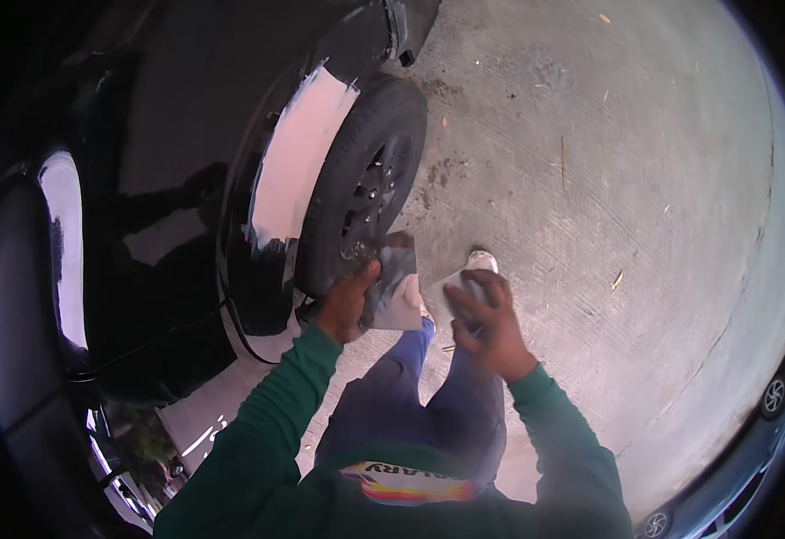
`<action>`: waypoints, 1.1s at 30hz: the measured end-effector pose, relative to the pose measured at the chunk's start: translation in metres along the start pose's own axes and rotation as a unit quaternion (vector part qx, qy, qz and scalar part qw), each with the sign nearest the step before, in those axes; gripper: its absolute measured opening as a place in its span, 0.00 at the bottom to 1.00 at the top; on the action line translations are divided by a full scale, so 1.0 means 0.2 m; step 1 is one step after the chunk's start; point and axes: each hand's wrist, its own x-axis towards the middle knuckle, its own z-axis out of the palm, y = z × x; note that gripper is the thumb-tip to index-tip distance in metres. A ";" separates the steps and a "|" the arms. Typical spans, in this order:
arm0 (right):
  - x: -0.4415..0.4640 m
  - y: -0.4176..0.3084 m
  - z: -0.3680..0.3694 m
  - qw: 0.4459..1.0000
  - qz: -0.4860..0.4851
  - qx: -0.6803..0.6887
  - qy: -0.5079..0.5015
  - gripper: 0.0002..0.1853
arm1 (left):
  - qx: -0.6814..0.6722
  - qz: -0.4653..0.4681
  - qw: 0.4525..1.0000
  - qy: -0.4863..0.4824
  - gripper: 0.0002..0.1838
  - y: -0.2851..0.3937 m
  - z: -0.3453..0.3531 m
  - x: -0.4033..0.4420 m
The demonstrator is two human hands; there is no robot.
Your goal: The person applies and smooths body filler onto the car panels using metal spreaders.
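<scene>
My left hand grips a flat grey plate by its left edge, with the thumb on top. A pinkish paste or reflection shows on the plate's right part. To the right, my right hand holds a thin flat spreader-like piece, blurred, its left edge a little apart from the plate. Beyond my left hand, a pale pink patch with ragged edges covers the black fender above the wheel.
The black car body fills the left side. Concrete floor with dry leaves spreads to the right. My shoe is just beyond my right hand. Another car stands at the lower right.
</scene>
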 end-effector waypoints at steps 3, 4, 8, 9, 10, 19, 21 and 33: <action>0.10 -0.09 -0.11 0.999 0.007 -0.044 0.014 0.34 | 0.333 0.106 0.936 0.041 0.27 0.03 -0.08 0.01; 0.17 -0.18 -0.15 0.996 -0.030 -0.079 -0.010 0.34 | 0.332 0.104 0.937 0.037 0.27 0.06 -0.04 0.02; 0.29 -0.32 -0.07 0.975 -0.084 -0.183 -0.096 0.35 | 0.172 0.026 0.981 0.079 0.27 0.16 0.17 -0.02; 0.30 -0.32 -0.03 0.966 -0.087 -0.215 -0.117 0.36 | 0.132 0.048 0.989 0.047 0.27 0.17 0.18 -0.01; 0.30 -0.32 0.00 0.962 -0.090 -0.226 -0.126 0.36 | 0.130 0.052 0.989 0.047 0.27 0.16 0.16 0.01; 0.34 -0.21 -0.09 0.944 -0.028 -0.109 -0.311 0.32 | -0.027 0.077 0.988 0.132 0.28 -0.13 -0.20 0.11; 0.50 -0.26 -0.10 0.969 -0.134 -0.109 -0.179 0.34 | 0.003 0.024 0.986 0.167 0.28 -0.18 -0.27 0.13; 1.43 -0.30 0.11 0.908 -0.395 -0.112 0.077 0.35 | 0.013 -0.012 0.994 0.111 0.31 -0.44 -0.38 -0.04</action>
